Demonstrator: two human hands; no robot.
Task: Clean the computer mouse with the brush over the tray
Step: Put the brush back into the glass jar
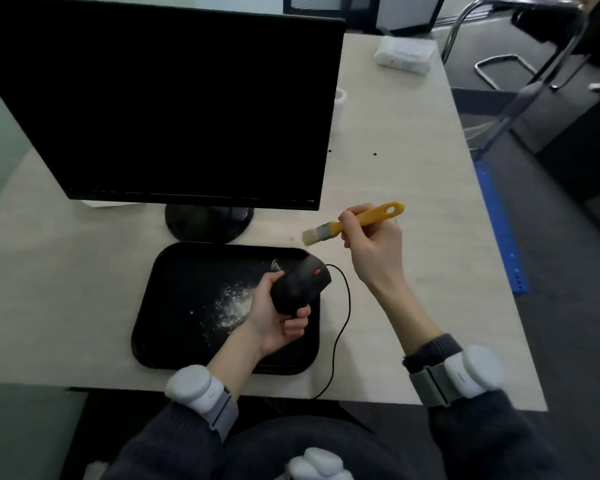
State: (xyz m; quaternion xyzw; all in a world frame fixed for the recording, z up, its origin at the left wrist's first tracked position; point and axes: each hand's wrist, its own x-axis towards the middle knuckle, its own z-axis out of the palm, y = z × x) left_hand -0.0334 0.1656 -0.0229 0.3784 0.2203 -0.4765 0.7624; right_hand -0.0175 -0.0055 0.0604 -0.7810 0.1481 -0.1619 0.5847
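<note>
My left hand grips a black computer mouse with a red scroll wheel, holding it above the right part of a black tray. White dust lies scattered on the tray under the mouse. The mouse cable loops off the tray's right side and over the table's front edge. My right hand holds a brush with a yellow handle and pale bristles. The bristles point left, above the table beyond the tray's far right corner, apart from the mouse.
A large black monitor on a round stand sits just behind the tray. A tissue pack lies at the far right of the table, a blue strip along its right edge. A metal chair frame stands beyond.
</note>
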